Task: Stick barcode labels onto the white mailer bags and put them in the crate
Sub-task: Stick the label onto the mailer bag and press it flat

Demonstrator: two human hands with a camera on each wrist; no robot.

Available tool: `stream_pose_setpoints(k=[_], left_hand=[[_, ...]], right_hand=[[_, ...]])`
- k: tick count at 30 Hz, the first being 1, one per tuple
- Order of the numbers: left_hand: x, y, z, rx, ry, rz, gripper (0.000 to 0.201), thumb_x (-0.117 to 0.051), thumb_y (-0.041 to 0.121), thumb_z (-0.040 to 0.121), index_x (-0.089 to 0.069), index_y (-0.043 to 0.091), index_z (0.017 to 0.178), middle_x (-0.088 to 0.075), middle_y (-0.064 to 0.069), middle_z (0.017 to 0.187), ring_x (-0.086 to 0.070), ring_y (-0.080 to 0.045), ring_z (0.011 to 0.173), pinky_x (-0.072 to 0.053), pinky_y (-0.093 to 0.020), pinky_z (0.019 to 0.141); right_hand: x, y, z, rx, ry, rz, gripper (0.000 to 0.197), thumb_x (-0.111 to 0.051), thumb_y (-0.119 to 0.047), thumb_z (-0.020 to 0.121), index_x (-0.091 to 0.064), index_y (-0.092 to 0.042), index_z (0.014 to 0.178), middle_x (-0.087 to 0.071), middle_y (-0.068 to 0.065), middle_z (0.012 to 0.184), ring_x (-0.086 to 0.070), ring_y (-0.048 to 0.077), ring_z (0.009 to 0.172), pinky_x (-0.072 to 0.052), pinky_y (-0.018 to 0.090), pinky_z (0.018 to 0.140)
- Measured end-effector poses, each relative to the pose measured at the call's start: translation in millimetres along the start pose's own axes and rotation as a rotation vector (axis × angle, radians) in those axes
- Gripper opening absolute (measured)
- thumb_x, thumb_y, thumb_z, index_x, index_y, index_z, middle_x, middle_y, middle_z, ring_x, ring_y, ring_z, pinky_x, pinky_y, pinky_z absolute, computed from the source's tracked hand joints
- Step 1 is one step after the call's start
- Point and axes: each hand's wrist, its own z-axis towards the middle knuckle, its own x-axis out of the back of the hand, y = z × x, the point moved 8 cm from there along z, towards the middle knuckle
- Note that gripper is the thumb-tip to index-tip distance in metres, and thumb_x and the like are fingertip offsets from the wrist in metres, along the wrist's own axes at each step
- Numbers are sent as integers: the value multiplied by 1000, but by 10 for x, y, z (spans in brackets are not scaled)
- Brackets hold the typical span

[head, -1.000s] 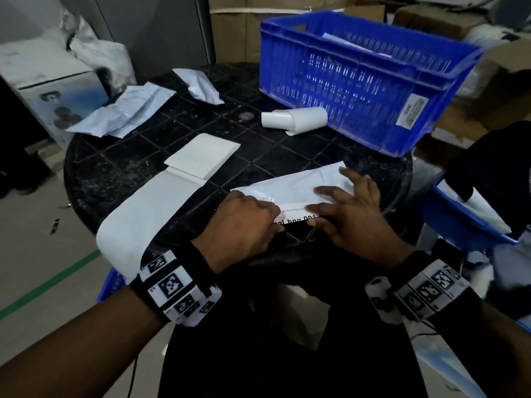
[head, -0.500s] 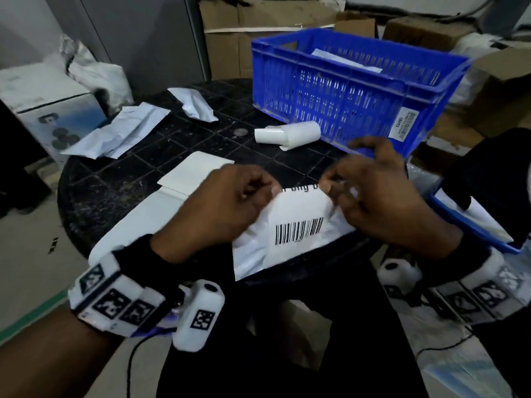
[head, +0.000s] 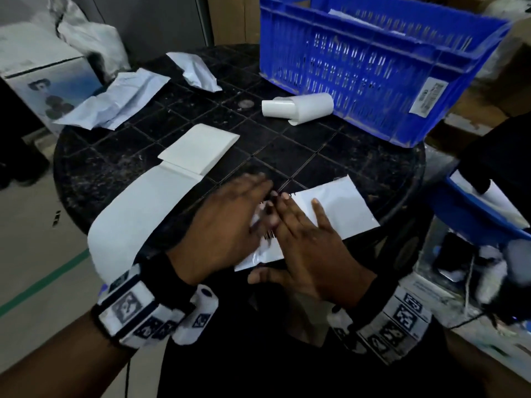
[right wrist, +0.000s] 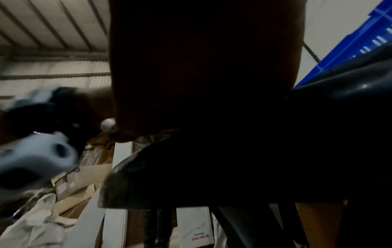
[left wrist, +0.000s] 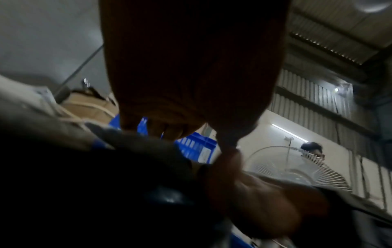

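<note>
A white mailer bag (head: 342,208) lies flat at the near edge of the round black table (head: 330,156). A barcode label (head: 269,235) on it shows only as a sliver between my hands. My left hand (head: 230,222) lies flat on the bag's left part, fingers straight. My right hand (head: 304,239) presses flat beside it, fingers spread. The blue crate (head: 373,67) stands at the table's far right with a white bag (head: 362,20) inside. Both wrist views are dark and show only the palms from below.
A folded stack of label backing (head: 198,147) trails a long white strip (head: 138,219) over the table's left edge. A curled label roll (head: 298,107) lies by the crate. Crumpled white bags (head: 115,101) sit at the far left. A second blue bin (head: 485,205) stands right of the table.
Half a second ago both hands pinched the labelled bag and held it lifted. Now the bag lies on the table and both hands are flat on it.
</note>
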Motion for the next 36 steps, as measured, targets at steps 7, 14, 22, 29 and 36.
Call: stream_pose_setpoints(k=[7, 14, 22, 29, 36], left_hand=[[-589, 243, -349, -80, -256, 250, 128, -9, 99, 77, 11, 4, 161, 15, -12, 170, 12, -20, 158, -6, -48, 128], [-606, 236, -356, 67, -271, 270, 139, 3, 105, 63, 6, 8, 163, 10, -6, 172, 5, -14, 159, -6, -56, 125], [-482, 49, -493, 269, -238, 296, 138, 10, 105, 61, 2, 13, 164, 10, -2, 172, 5, -13, 158, 2, -63, 123], [-128, -47, -97, 224, -105, 126, 104, -27, 91, 77, -48, 13, 143, -56, -10, 143, -49, -30, 136, -40, -48, 112], [-41, -302, 317, 321, -171, -64, 54, -85, 61, 70, -72, 26, 108, -71, 4, 99, -68, -18, 98, -54, -35, 87]], right_hand=[[-65, 62, 22, 12, 22, -34, 81, -26, -52, 95, -27, -6, 161, -17, 16, 170, -15, 27, 158, -23, 63, 121], [18, 588, -182, -92, -83, -117, 130, -27, -94, 68, -16, -7, 163, -5, 11, 173, -11, 25, 159, -7, 69, 121], [130, 952, -404, -329, -219, -145, 167, 5, -114, 29, 3, -17, 164, 21, 5, 171, 27, 28, 155, 11, 72, 118], [83, 1025, -399, -392, -185, 133, 145, -20, -113, 42, 15, -37, 161, 41, -3, 163, 47, 25, 144, 25, 63, 114], [368, 1267, -291, -588, 282, 560, 98, -19, -99, 76, -45, -39, 149, -38, -6, 161, -18, 21, 156, -6, 53, 127]])
